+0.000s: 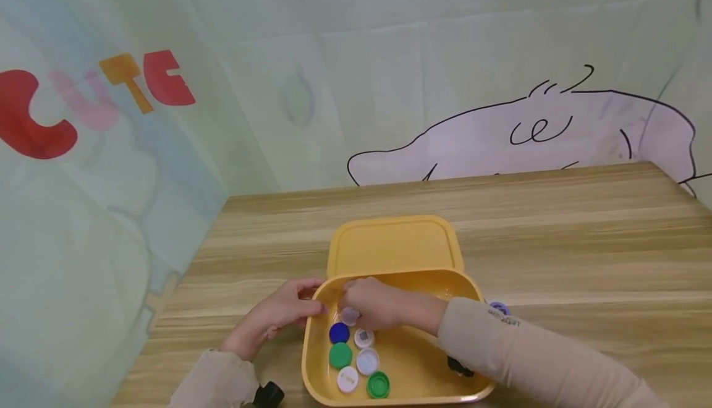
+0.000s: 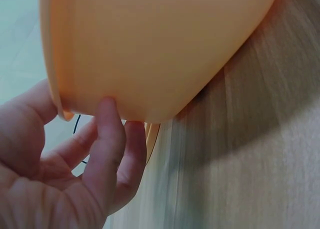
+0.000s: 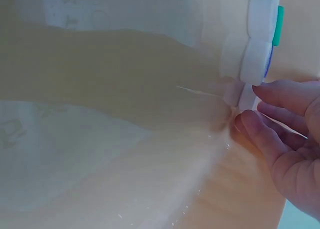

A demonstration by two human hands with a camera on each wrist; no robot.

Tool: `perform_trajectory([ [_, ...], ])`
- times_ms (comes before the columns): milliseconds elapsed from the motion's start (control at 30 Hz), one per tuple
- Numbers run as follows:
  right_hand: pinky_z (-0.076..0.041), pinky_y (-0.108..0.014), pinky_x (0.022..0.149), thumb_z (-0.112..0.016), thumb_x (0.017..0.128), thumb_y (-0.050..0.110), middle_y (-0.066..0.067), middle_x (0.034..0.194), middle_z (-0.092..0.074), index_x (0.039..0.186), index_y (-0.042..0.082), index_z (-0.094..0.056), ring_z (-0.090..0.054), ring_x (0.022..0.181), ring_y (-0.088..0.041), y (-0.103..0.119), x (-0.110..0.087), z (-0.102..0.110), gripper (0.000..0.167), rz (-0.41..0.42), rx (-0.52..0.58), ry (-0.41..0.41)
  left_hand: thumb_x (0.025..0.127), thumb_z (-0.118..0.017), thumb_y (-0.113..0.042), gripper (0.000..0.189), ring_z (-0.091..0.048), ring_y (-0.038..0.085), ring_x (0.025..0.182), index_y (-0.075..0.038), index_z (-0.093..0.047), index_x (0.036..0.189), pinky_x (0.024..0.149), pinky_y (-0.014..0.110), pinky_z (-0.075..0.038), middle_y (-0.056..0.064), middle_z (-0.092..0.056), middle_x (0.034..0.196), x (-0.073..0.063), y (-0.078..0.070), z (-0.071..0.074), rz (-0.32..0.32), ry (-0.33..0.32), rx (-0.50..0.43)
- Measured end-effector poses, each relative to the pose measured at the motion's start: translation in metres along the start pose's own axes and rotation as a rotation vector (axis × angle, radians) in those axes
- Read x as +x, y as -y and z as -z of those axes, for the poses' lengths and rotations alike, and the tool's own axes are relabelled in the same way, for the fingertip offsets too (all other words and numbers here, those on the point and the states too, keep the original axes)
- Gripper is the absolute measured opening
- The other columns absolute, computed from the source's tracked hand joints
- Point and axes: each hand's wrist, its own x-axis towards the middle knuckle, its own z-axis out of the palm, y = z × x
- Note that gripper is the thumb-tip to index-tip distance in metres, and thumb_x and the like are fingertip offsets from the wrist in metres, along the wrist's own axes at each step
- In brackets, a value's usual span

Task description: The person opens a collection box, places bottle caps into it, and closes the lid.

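Observation:
A yellow plastic box [image 1: 400, 389] sits on the table, with several bottle caps in two rows along its left side. Among them are a blue cap [image 1: 339, 333], a green cap [image 1: 340, 355] and a white cap [image 1: 347, 379]. My right hand [image 1: 375, 303] reaches inside to the far left corner. There its thumb and fingertips pinch a whitish bottle cap [image 3: 247, 97] at the end of the row. Outside the left wall, my left hand [image 1: 283, 309] grips the box, thumb at the rim [image 2: 50, 64] and bent fingers against the outer wall.
Behind the box lies a flat yellow lid [image 1: 395, 247]. A purple round piece [image 1: 499, 308] shows beyond the right sleeve, on the table by the box's right side. The wooden table [image 1: 584, 235] ends at a printed cloth backdrop [image 1: 334, 86].

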Motion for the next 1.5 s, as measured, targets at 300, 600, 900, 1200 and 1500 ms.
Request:
perform_trajectory([
  [300, -0.034, -0.015, 0.059, -0.066, 0.078, 0.004, 0.001, 0.072, -0.058, 0.074, 0.007, -0.062, -0.042, 0.066, -0.007, -0.003, -0.005, 0.017, 0.006, 0.080, 0.075, 0.001, 0.080, -0.061, -0.005, 0.053, -0.060, 0.017, 0.086, 0.009, -0.047, 0.128, 0.072, 0.035, -0.055, 0.016, -0.058, 0.115, 0.001, 0.000, 0.000, -0.009, 0.002, -0.002],
  [600, -0.044, -0.016, 0.070, -0.066, 0.080, 0.003, -0.005, 0.087, -0.064, 0.099, 0.003, -0.069, -0.054, 0.078, -0.013, -0.007, -0.018, 0.047, 0.020, 0.038, 0.194, 0.028, 0.079, -0.062, -0.006, 0.052, -0.061, 0.018, 0.087, 0.008, -0.048, 0.128, 0.072, 0.036, -0.055, 0.015, -0.059, 0.111, 0.002, 0.000, 0.000, 0.006, -0.013, 0.011],
  [900, -0.050, -0.025, 0.078, -0.065, 0.083, 0.004, -0.007, 0.097, -0.066, 0.103, 0.001, -0.068, -0.058, 0.083, -0.011, -0.018, -0.032, 0.070, 0.020, 0.020, 0.291, -0.030, 0.079, -0.062, -0.006, 0.052, -0.062, 0.019, 0.086, 0.008, -0.048, 0.127, 0.070, 0.035, -0.055, 0.014, -0.059, 0.108, 0.001, 0.000, 0.001, 0.006, 0.003, -0.020],
  [1200, -0.051, -0.029, 0.080, -0.065, 0.084, 0.006, -0.006, 0.099, -0.066, 0.103, 0.002, -0.068, -0.057, 0.084, -0.010, -0.030, -0.047, 0.081, 0.020, -0.011, 0.321, -0.086, 0.079, -0.062, -0.006, 0.052, -0.062, 0.020, 0.087, 0.008, -0.048, 0.128, 0.071, 0.036, -0.056, 0.014, -0.059, 0.110, -0.001, -0.001, 0.001, 0.007, -0.003, -0.008],
  [1500, -0.051, -0.021, 0.075, -0.066, 0.083, 0.007, 0.000, 0.094, -0.066, 0.103, 0.005, -0.069, -0.057, 0.082, -0.009, -0.041, -0.064, 0.090, 0.020, -0.095, 0.336, -0.147, 0.078, -0.062, -0.005, 0.051, -0.061, 0.019, 0.085, 0.007, -0.050, 0.126, 0.069, 0.036, -0.056, 0.013, -0.059, 0.110, -0.001, 0.000, -0.001, 0.016, -0.015, -0.003],
])
